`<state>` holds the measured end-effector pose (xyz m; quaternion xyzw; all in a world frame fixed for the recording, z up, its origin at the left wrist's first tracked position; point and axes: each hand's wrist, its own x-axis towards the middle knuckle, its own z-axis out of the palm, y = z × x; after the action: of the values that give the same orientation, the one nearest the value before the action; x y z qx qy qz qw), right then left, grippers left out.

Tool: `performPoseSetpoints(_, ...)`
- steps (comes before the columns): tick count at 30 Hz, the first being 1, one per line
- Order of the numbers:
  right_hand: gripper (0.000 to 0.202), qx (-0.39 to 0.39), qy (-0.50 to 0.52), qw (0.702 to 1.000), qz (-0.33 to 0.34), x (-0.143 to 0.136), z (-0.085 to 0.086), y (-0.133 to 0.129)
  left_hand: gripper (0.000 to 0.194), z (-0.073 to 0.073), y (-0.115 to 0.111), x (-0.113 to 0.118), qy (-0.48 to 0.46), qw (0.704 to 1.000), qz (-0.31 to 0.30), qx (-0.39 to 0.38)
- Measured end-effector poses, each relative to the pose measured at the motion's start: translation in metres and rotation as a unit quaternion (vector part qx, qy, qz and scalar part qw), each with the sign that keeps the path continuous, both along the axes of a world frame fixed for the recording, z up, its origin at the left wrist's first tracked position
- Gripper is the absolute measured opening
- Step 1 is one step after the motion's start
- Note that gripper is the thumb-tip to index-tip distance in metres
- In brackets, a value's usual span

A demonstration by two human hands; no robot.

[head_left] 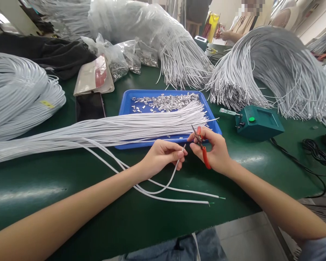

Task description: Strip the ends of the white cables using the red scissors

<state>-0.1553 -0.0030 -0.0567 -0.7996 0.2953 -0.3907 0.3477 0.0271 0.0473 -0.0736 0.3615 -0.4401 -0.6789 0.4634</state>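
Note:
Near the table's middle, my left hand (165,155) pinches the end of a white cable (174,172). Its tip pokes up between thumb and fingers, and the rest loops down to the left. Just to the right, my right hand (216,148) is closed around red-handled pliers (205,154), jaws pointing up and left. A small gap separates the two hands. Below them lie loose white cables (184,201) with thin green wire at their ends. Behind, a bundle of white cables (141,127) rests across a blue tray (163,92) that holds many small metal clips (168,102).
A teal box with a green button (258,123) and black cords (301,159) sit at right. A dark phone (90,106) and a coiled cable bundle (19,94) lie at left. Bagged metal parts (119,65) and cable bundles (233,76) stand behind; another person's hand (223,34) shows beyond.

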Motion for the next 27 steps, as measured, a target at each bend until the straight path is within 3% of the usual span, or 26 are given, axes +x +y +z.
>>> performPoseSetpoints(3,0.012,-0.051,0.041,0.998,-0.008,-0.003,0.002,-0.005,0.022,0.007,0.001,0.002,-0.022,0.997,0.042,-0.058)
performPoseSetpoints(8,0.021,-0.073,0.11,0.991,0.022,-0.003,0.003,-0.007,0.023,0.014,0.001,0.006,-0.063,0.982,0.086,-0.155)
performPoseSetpoints(20,0.017,-0.084,0.162,0.982,0.04,-0.001,0.006,-0.002,0.024,0.012,0.0,0.004,-0.099,0.979,0.076,-0.162)
performPoseSetpoints(27,0.019,-0.063,0.171,0.982,0.04,-0.001,0.008,0.0,0.012,0.012,0.0,0.004,-0.166,0.96,0.099,-0.202)
